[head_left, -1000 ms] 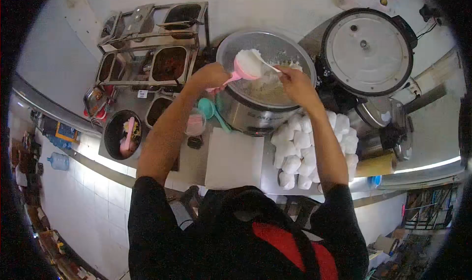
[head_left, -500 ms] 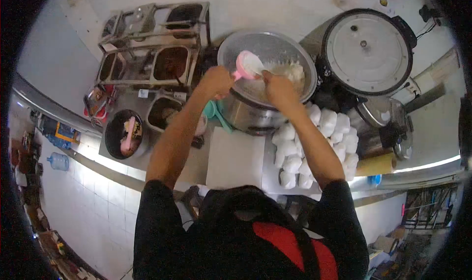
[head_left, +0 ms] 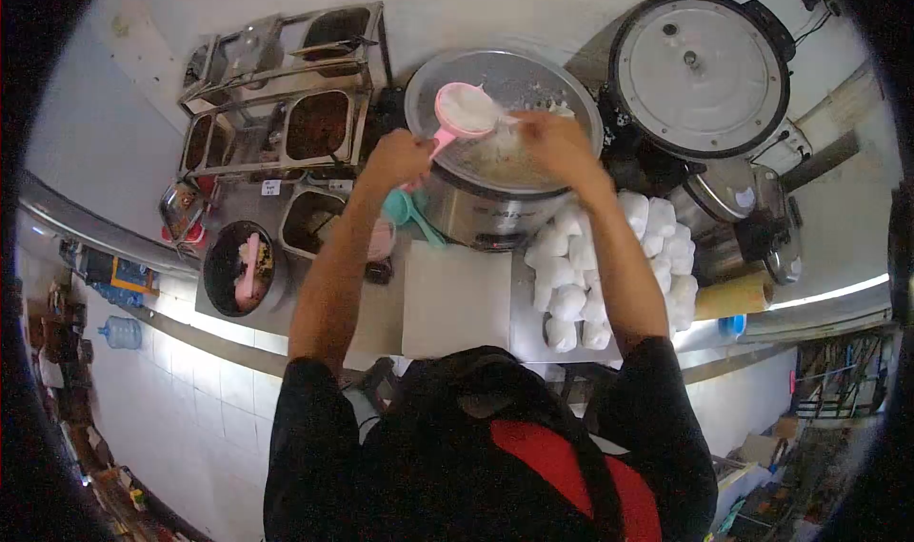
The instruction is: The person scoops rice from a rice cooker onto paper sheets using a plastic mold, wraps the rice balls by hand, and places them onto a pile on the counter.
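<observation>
My left hand (head_left: 398, 159) is closed around the handle of a pink scoop (head_left: 444, 140), holding it level over the left part of a large steel rice cooker (head_left: 490, 220). White rice (head_left: 465, 107) fills the scoop's bowl. My right hand (head_left: 560, 150), blurred by motion, is closed over the cooker. From its fingers a pale flat utensil (head_left: 506, 118) reaches to the scoop's edge; its exact kind is smeared. Inside the pot lies more rice (head_left: 509, 157), partly hidden beneath my right hand.
Wrapped white bundles (head_left: 568, 301) are piled right of white paper sheets (head_left: 457, 299). A teal scoop (head_left: 400, 205) lies left of the cooker. Metal food trays (head_left: 319, 125) and a black bowl (head_left: 217, 285) stand left; a large lidded cooker (head_left: 700, 76) stands right.
The pink scoop has tipped upright and shows a fuller, smoother load of rice. My right hand has shifted slightly right across the pot. The view has moved a little.
</observation>
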{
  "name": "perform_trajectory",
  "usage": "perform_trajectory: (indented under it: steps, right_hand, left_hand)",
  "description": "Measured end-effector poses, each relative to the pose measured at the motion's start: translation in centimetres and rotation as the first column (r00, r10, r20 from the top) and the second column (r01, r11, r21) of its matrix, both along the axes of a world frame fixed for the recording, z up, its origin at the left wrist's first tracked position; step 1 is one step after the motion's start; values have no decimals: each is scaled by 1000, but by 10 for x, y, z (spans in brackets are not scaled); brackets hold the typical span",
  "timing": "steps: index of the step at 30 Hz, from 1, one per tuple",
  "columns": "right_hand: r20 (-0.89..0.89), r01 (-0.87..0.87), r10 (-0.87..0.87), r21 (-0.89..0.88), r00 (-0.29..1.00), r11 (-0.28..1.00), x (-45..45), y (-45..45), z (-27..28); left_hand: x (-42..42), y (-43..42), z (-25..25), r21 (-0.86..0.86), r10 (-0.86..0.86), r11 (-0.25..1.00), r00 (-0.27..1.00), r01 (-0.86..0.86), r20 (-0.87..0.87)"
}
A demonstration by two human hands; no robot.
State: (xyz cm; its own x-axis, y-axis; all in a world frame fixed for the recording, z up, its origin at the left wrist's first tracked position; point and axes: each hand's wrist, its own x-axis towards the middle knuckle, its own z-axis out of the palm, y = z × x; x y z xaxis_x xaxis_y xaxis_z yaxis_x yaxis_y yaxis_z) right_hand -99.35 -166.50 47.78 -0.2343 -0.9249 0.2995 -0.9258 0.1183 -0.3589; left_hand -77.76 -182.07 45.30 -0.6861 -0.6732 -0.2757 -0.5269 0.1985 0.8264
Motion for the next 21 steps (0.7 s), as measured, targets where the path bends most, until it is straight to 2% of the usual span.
perform_trajectory:
  steps: [3,5,7,8,9,10,11,12,13,16,18,19,20,21]
  right_hand:
    - [-44,281,-283,-45,958,959,-1,15,31]
    - [-221,128,-188,-262,957,957,-22,13,-7]
    - [-395,-97,-126,-498,910,862,-20,22,-17]
    - [-78,71,-119,-451,990,890,1,38,-9]
    - [248,211,-129,-341,960,916,30,60,-6]
    - [546,243,-19,-341,838,908,47,74,-28]
    - [784,277,88,-319,615,906,61,85,-56]
    - [900,298,170,-304,400,905,87,91,-76]
    - [961,321,232,-270,153,908,108,96,-96]
    - [966,292,148,-82,-210,953,129,124,-178]
    - [898,246,72,41,-434,968,139,145,-226]
    - [950,232,37,38,-311,972,144,147,-234]
    - [983,222,0,40,-181,974,148,149,-242]
    - [980,201,-35,-5,194,980,151,143,-239]
  left_hand:
    - [10,16,-1,16,58,998,992,-56,-113]
    - [13,19,-17,-11,-9,1000,984,7,-181]
    - [23,41,-30,-38,-16,999,948,5,-317]
    - [32,63,-19,1,32,999,939,-34,-344]
    - [42,91,-10,46,86,996,927,-74,-365]
    - [47,109,-31,156,117,986,893,-53,-434]
    - [51,129,-53,268,158,963,855,-23,-494]
    - [55,154,-63,347,182,938,861,-7,-476]
    - [56,176,-72,432,212,902,868,4,-449]
    - [62,232,-101,644,215,759,971,-99,-103]
    - [79,256,-159,356,57,934,997,-36,-49]
    - [89,262,-192,186,-27,982,1000,27,-3]
    - [105,267,-217,351,67,936,991,-23,-114]
    - [114,268,-218,246,119,963,993,-109,-24]
